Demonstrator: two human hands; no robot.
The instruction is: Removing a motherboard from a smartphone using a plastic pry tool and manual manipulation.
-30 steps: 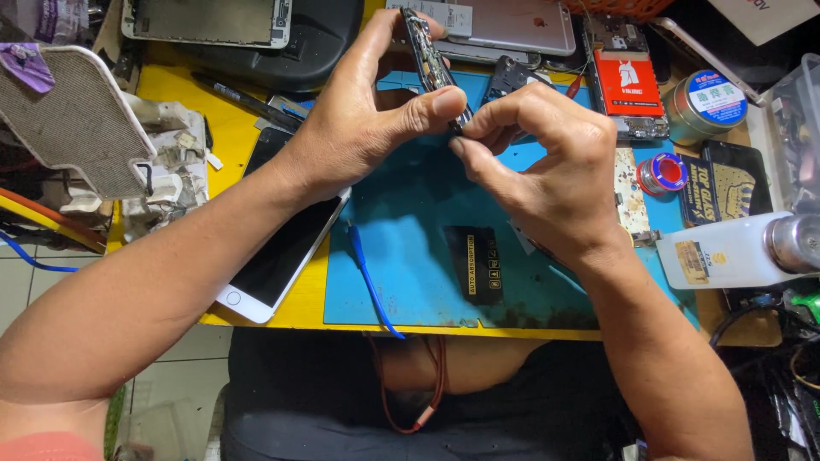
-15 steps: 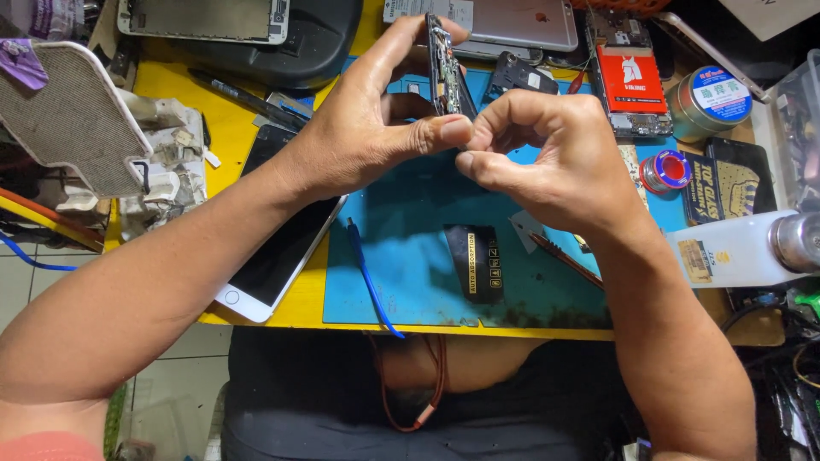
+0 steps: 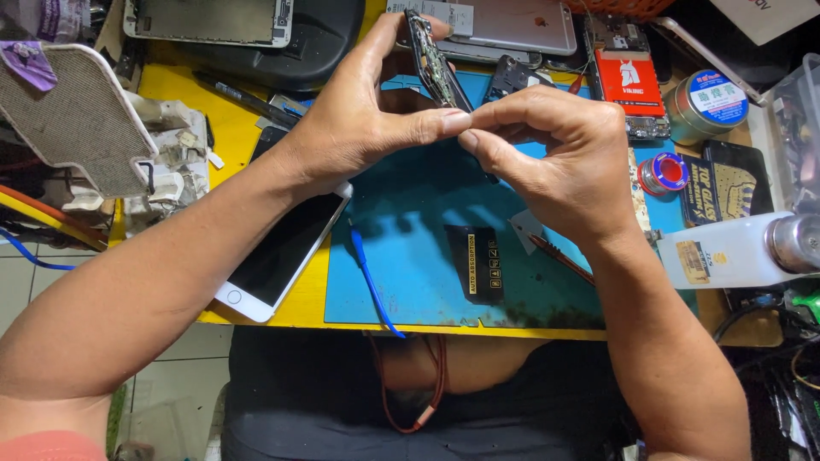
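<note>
Matt blue rubbery mat (image 3: 410, 256), glossy glass phone (image 3: 286, 248).

A narrow, dark phone circuit board (image 3: 434, 61), studded with small metal components and showing green along one edge, stands on edge above the blue work mat. It tilts so that its upper end points toward eleven o'clock and its lower end toward five o'clock. The upper end rests against a fingertip, and the lower end is pinched where thumb and fingers meet. Its component side faces toward three o'clock. Fine detail on the board is too small to make out.
</note>
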